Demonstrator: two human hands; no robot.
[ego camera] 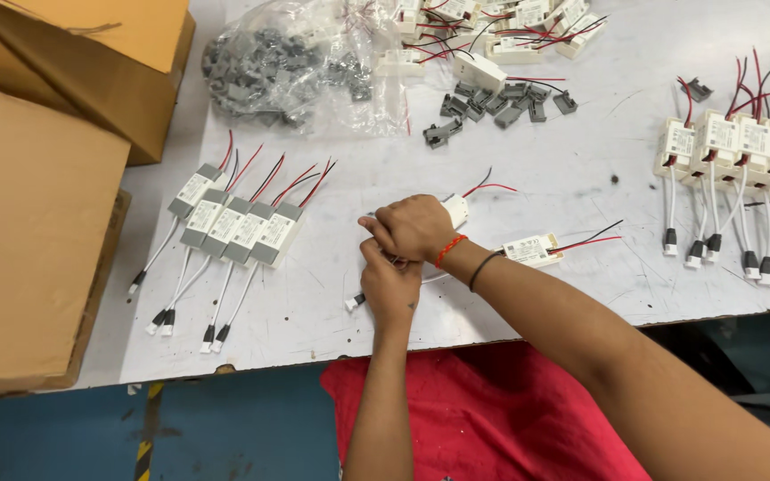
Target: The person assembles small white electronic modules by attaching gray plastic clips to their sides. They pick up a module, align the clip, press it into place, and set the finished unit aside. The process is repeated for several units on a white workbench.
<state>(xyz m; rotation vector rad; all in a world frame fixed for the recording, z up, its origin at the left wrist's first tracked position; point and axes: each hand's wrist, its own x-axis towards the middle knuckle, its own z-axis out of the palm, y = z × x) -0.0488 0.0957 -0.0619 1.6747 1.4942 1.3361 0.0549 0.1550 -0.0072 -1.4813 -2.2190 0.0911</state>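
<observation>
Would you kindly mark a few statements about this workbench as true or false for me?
1. Both hands, left hand and right hand, meet over a small white driver module. True.
2. The finished modules with grey end caps lie right of the hands. False: they lie to the left.
3. A clear bag of grey caps sits at the table's far side. True.
4. The cardboard boxes stand on the right. False: on the left.
5. The right wrist is bare. False: it wears bands.
</observation>
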